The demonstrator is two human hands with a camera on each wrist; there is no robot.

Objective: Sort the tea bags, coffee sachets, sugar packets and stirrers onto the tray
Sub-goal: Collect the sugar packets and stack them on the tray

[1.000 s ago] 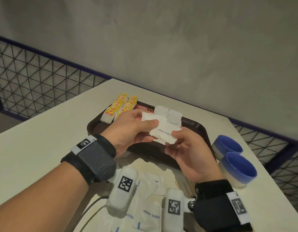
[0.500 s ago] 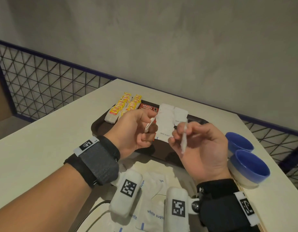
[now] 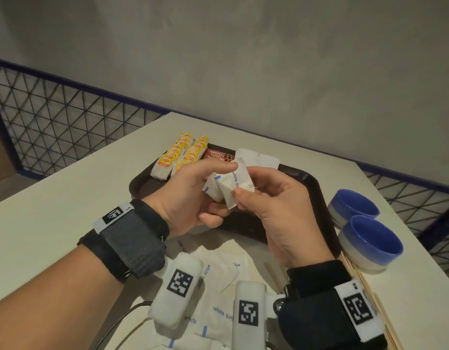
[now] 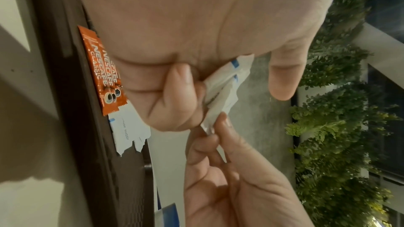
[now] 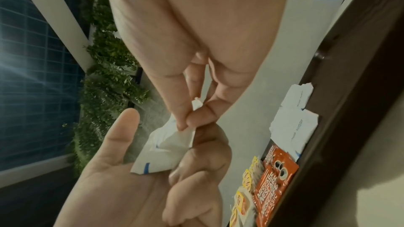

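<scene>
Head view: my left hand (image 3: 190, 195) and right hand (image 3: 276, 205) meet above the tray (image 3: 316, 198), both pinching a small bunch of sugar packets (image 3: 227, 185). Half a second ago the hands were apart, each with its own packet; now the packets are gathered into one bunch. I judge the next step is laying it beside the sugar pile (image 3: 258, 157) on the tray. Tea bags (image 3: 183, 154) and coffee sachets (image 3: 217, 154) are already on the tray. More packets (image 3: 218, 271) and stirrers (image 3: 364, 286) wait on the counter (image 3: 54, 198).

Left wrist view: left fingers (image 4: 179, 91) are curled on the packets; the right fingers pinch the lower corner.

Right wrist view: right thumb and fingers (image 5: 186, 110) close narrowly on the top edge; the bunch rests against the left palm.
</scene>
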